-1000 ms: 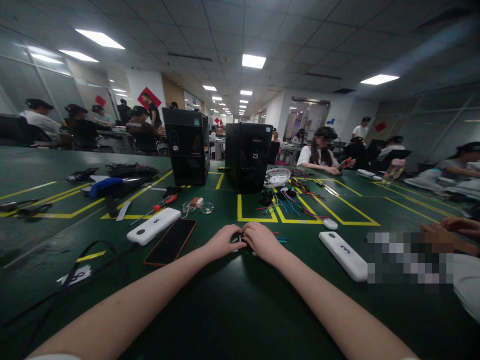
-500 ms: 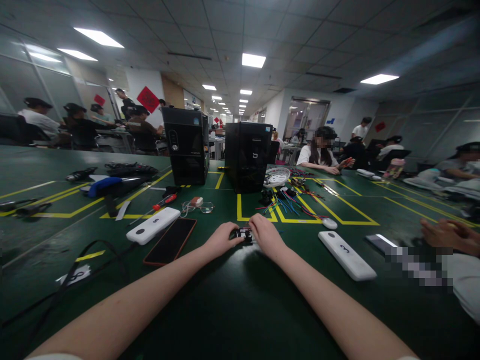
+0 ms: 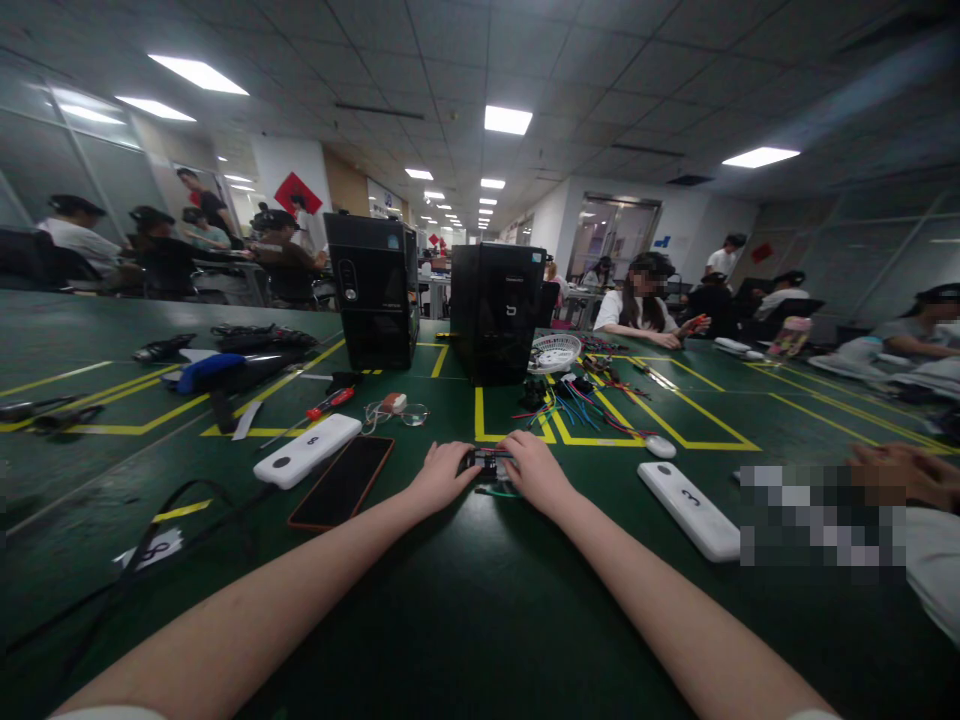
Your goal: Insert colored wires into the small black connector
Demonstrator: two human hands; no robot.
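A small black and silvery part (image 3: pixel 490 465) with thin wires, one of them green, lies between my hands at the middle of the table; its exact kind is too small to make out. My left hand (image 3: pixel 444 474) grips its left end, thumb in front and fingers behind. From the other side my right hand (image 3: pixel 534 468) has its fingers closed on the right end, partly covering the wires. Left of my left hand is a dark phone (image 3: pixel 343 484) with an orange edge. A white power bank (image 3: pixel 688 510) marked 3 lies to the right of my right hand.
Two black computer towers (image 3: pixel 499 315) stand behind my hands. Loose coloured wires (image 3: pixel 571 405) and a white basket (image 3: pixel 555 352) are at back right. Glasses (image 3: pixel 412 414), a red screwdriver (image 3: pixel 330 403) and another white power bank (image 3: pixel 307 452) lie left. A co-worker's hands (image 3: pixel 911 475) are at right.
Both my hands have shifted and regripped slightly around the small part. A green wire now shows in front of it. The fingers of my right hand sit a little lower.
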